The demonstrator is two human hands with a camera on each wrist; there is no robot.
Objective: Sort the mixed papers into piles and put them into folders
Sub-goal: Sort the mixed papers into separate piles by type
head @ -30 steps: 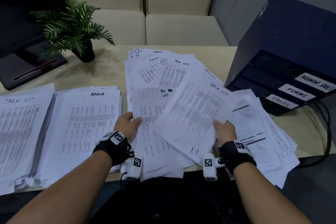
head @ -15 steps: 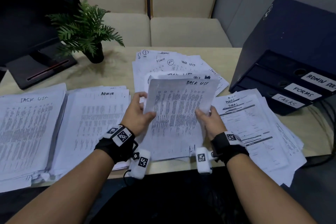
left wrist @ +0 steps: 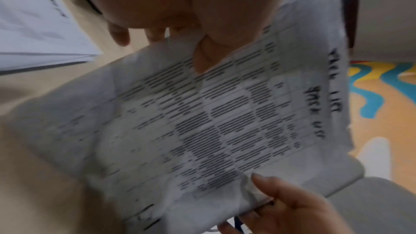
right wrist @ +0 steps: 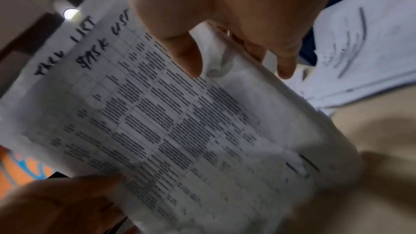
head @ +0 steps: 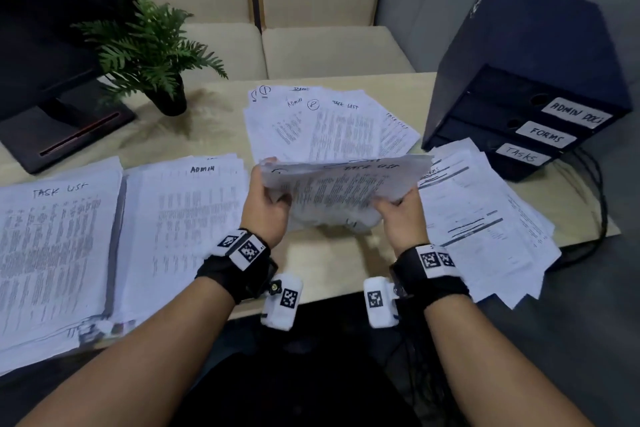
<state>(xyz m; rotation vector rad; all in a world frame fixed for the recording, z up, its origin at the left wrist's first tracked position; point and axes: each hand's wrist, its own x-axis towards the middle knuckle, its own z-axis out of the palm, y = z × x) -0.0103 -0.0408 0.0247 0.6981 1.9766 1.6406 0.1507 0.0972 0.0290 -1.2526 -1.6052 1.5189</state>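
Observation:
Both hands hold a small stack of "TASK LIST" sheets point(head: 341, 192) above the table's middle, lifted and tilted nearly flat. My left hand point(head: 268, 204) grips its left edge, thumb on top point(left wrist: 203, 54). My right hand point(head: 398, 215) grips the right edge, thumb on the print point(right wrist: 184, 56). A "TASK LIST" pile point(head: 52, 246) lies at far left with an "ADMIN" pile point(head: 187, 218) beside it. Mixed sheets point(head: 329, 125) fan out behind the held stack. A forms pile point(head: 485, 218) lies at right.
A dark blue drawer box point(head: 530, 80) labelled ADMIN DOCS, FORMS and TASKS stands at back right, with cables behind it. A potted fern point(head: 152, 52) and a monitor base point(head: 65, 135) stand at back left. Bare table point(head: 329, 267) shows in front of my hands.
The loose sheets that lay spread in the middle have been gathered into one stack. Both hands lifted it off the table and tipped it from upright toward flat.

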